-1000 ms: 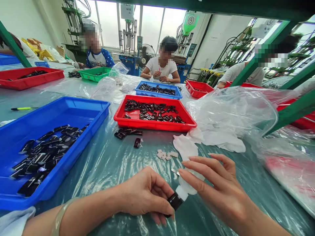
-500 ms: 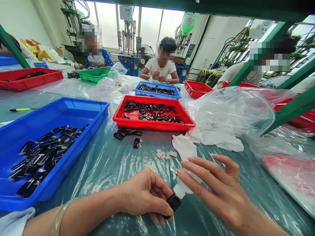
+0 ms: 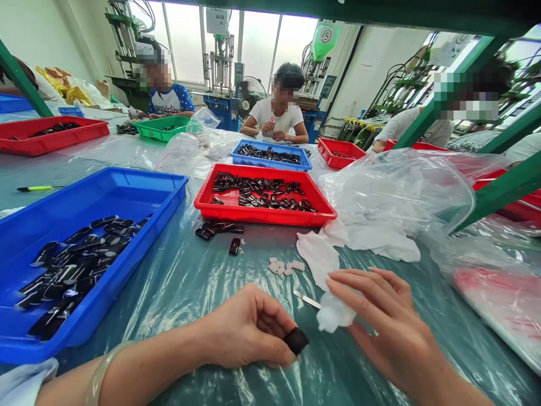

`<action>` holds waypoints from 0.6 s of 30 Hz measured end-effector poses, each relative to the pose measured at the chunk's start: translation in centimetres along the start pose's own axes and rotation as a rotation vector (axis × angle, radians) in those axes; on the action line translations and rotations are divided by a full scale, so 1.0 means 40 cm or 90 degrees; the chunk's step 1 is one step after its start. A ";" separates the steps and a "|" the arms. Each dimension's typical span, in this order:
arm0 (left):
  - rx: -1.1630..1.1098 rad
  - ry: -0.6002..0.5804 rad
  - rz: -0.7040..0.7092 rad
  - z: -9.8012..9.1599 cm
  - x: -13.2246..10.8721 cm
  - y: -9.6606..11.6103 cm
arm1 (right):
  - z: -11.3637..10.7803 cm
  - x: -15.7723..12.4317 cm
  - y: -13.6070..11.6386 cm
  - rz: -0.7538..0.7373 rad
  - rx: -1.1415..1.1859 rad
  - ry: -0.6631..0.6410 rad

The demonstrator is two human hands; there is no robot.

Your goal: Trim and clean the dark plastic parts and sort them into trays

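Your left hand (image 3: 247, 330) is pinching a small black piece (image 3: 296, 340), fingers clamped on it at their tips. Just beside, your right hand (image 3: 382, 324) is gripping a white cloth wad (image 3: 335, 317), fingers closed around it. Past your fingertips a thin blade (image 3: 307, 299) is lying on the counter (image 3: 198, 282); farther off, a red tray (image 3: 262, 214) is sitting.

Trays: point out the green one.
The green tray at the far left, before the person with blue sleeves; every other tray is red or blue.
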State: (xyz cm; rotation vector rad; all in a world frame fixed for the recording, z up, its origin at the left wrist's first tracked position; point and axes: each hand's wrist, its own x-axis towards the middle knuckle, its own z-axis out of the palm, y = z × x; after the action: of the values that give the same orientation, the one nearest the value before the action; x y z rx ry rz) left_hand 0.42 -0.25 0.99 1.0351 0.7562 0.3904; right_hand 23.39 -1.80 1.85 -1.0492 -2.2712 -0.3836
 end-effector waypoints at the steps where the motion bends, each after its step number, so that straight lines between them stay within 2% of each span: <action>1: 0.016 0.009 0.013 0.000 -0.001 0.001 | -0.001 -0.010 0.015 0.027 -0.001 -0.003; 2: 0.034 0.017 0.026 0.000 -0.002 0.001 | -0.002 -0.021 0.032 0.077 0.005 -0.004; 5: 0.084 0.027 0.061 -0.001 -0.002 -0.003 | -0.007 -0.058 0.091 0.328 0.087 0.011; 7: 0.111 0.031 0.080 -0.001 -0.001 -0.008 | -0.009 -0.078 0.126 0.431 0.122 0.010; 11: 0.122 0.054 0.092 -0.003 0.003 -0.008 | -0.003 -0.104 0.171 0.515 0.174 0.000; 14: 0.053 0.100 0.098 -0.009 0.004 0.004 | 0.002 -0.118 0.183 0.568 0.205 -0.016; 16: -0.005 0.150 0.104 -0.016 0.004 0.017 | 0.000 -0.127 0.182 0.603 0.191 0.006; 18: -0.043 0.206 0.105 -0.024 0.004 0.030 | -0.008 -0.132 0.169 0.626 0.129 0.072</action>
State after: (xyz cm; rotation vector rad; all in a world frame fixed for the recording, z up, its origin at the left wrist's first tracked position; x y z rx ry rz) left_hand -0.10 1.03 1.72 0.9847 0.9407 0.7331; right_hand 31.36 -0.72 -1.17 -1.7884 -1.4076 0.1933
